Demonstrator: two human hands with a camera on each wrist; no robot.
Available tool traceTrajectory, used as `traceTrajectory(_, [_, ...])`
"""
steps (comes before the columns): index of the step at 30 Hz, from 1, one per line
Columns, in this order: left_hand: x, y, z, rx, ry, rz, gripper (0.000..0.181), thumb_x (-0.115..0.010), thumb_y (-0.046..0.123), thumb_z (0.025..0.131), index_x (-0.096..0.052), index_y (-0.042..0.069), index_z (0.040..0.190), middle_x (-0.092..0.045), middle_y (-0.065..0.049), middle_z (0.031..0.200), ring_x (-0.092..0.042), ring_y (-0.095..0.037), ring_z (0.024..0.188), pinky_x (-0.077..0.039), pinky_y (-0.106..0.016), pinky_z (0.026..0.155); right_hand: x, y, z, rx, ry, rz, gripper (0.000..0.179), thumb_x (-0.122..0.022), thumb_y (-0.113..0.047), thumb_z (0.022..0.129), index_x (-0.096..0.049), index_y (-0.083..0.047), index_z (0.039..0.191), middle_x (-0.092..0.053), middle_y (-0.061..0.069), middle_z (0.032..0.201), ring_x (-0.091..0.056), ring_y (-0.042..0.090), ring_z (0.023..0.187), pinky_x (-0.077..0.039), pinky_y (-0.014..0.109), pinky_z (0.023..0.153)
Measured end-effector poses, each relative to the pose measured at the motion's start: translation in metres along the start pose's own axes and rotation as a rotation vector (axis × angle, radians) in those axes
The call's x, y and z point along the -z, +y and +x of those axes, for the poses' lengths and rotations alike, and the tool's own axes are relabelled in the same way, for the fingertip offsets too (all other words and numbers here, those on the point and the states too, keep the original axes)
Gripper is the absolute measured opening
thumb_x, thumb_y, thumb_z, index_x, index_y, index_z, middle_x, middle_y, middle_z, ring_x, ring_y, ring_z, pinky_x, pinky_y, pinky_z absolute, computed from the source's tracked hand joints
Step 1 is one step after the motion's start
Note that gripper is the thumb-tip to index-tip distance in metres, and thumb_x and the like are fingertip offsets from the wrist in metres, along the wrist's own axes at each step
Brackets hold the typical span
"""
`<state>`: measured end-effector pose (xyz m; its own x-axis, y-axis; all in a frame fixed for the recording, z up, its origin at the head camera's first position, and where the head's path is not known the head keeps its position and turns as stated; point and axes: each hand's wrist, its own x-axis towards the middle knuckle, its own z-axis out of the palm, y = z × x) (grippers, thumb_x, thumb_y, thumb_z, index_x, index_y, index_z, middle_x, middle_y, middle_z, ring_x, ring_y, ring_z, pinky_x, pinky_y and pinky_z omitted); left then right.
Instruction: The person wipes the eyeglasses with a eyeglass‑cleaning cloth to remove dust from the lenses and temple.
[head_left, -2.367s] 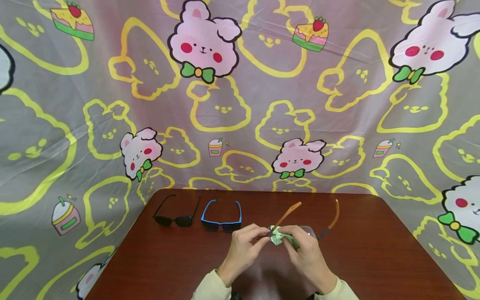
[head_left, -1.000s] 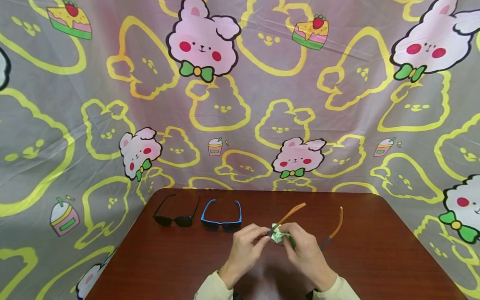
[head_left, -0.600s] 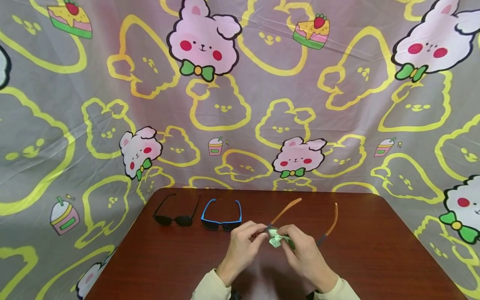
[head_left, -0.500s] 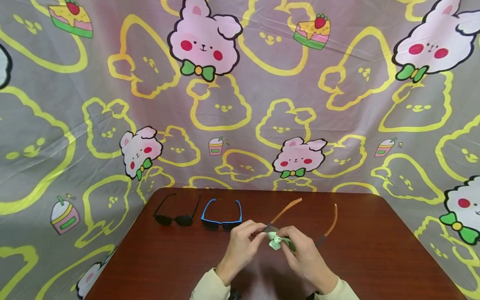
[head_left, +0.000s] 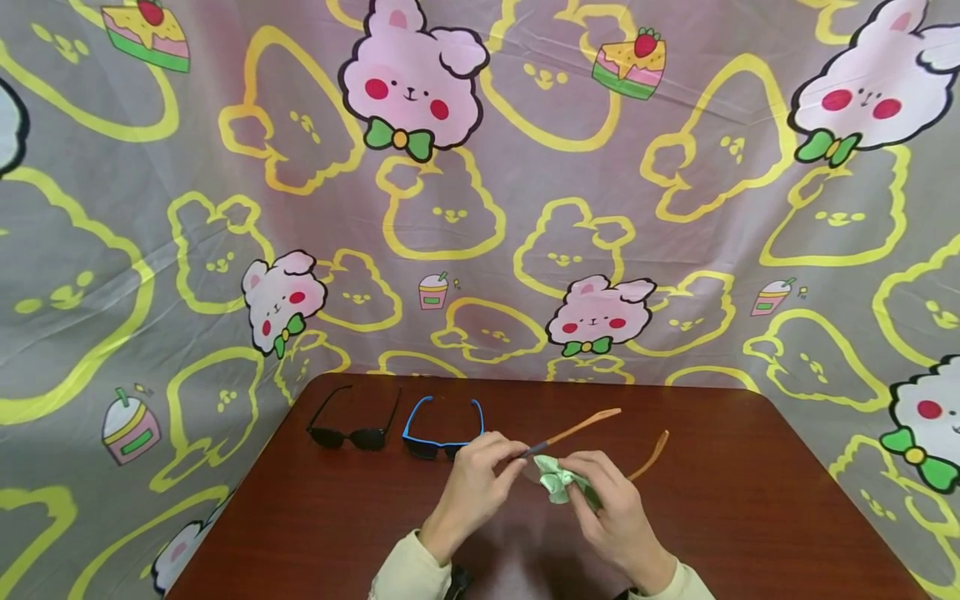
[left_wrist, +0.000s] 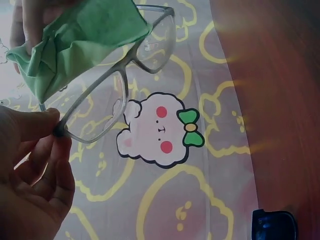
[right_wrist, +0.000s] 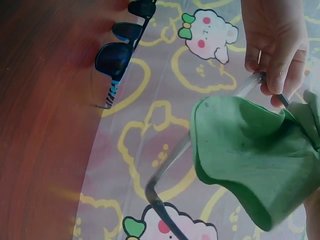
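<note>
My left hand pinches a pair of eyeglasses at one front corner, by the hinge. The glasses have clear lenses, a grey front and orange-brown temple tips pointing away from me. A pale green cloth is bunched in the fingers of my right hand. In the left wrist view the cloth drapes over the top of the grey frame, covering part of the lenses. From the right wrist, the cloth hides most of the front, and a frame corner sticks out below it.
Black sunglasses lie on the brown table at the far left. Blue-framed sunglasses sit beside them, partly behind my left hand. A cartoon-printed curtain rises around the table's back and sides.
My left hand has shifted slightly left, and the gap between the hands has widened. The glasses have turned, their right temple now lower and shorter in view. More of the cloth shows.
</note>
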<state>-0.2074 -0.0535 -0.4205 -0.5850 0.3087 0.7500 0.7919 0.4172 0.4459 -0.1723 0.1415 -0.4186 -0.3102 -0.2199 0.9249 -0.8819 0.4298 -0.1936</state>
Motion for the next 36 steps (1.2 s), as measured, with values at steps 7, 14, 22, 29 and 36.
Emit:
traceTrajectory(7, [0.005, 0.004, 0.002, -0.018, 0.007, 0.031, 0.019, -0.077, 0.003, 0.076, -0.072, 0.013, 0.091, -0.061, 0.011, 0.080, -0.053, -0.002, 0.073, -0.040, -0.013, 0.064, 0.005, -0.016, 0.018, 0.032, 0.073, 0.056, 0.024, -0.048, -0.008, 0.096, -0.060, 0.013, 0.095, -0.062, 0.018, 0.090, -0.062, 0.022, 0.080, -0.046, 0.016, 0.080])
traceTrajectory(14, [0.008, 0.006, 0.003, -0.036, -0.009, 0.064, 0.018, -0.077, 0.003, 0.076, -0.073, 0.012, 0.091, -0.061, 0.010, 0.080, -0.052, -0.003, 0.074, -0.039, -0.012, 0.065, 0.005, -0.015, 0.019, 0.060, 0.142, -0.011, 0.025, -0.048, -0.009, 0.096, -0.059, 0.012, 0.092, -0.063, 0.018, 0.089, -0.062, 0.024, 0.078, -0.045, 0.016, 0.082])
traceTrajectory(22, [0.009, 0.007, 0.002, -0.043, -0.020, 0.087, 0.016, -0.076, 0.004, 0.076, -0.073, 0.013, 0.090, -0.059, 0.010, 0.080, -0.051, -0.004, 0.074, -0.039, -0.012, 0.065, 0.006, -0.016, 0.030, 0.190, 0.290, -0.073, 0.023, -0.053, -0.007, 0.095, -0.059, 0.014, 0.089, -0.063, 0.024, 0.084, -0.062, 0.028, 0.075, -0.047, 0.019, 0.082])
traceTrajectory(29, [0.010, 0.007, 0.003, -0.055, -0.048, 0.116, 0.017, -0.076, 0.003, 0.076, -0.073, 0.012, 0.089, -0.060, 0.010, 0.080, -0.051, -0.005, 0.075, -0.039, -0.012, 0.065, 0.007, -0.013, 0.031, 0.206, 0.339, -0.158, 0.023, -0.054, -0.008, 0.095, -0.061, 0.012, 0.086, -0.063, 0.025, 0.082, -0.060, 0.033, 0.071, -0.047, 0.020, 0.082])
traceTrajectory(36, [0.012, 0.007, 0.005, -0.080, -0.098, 0.156, 0.013, -0.075, 0.005, 0.078, -0.073, 0.011, 0.090, -0.060, 0.008, 0.081, -0.051, -0.007, 0.074, -0.040, -0.015, 0.065, 0.010, -0.010, 0.029, 0.224, 0.340, -0.243, 0.022, -0.053, -0.008, 0.094, -0.064, 0.009, 0.085, -0.065, 0.023, 0.085, -0.059, 0.034, 0.072, -0.047, 0.022, 0.080])
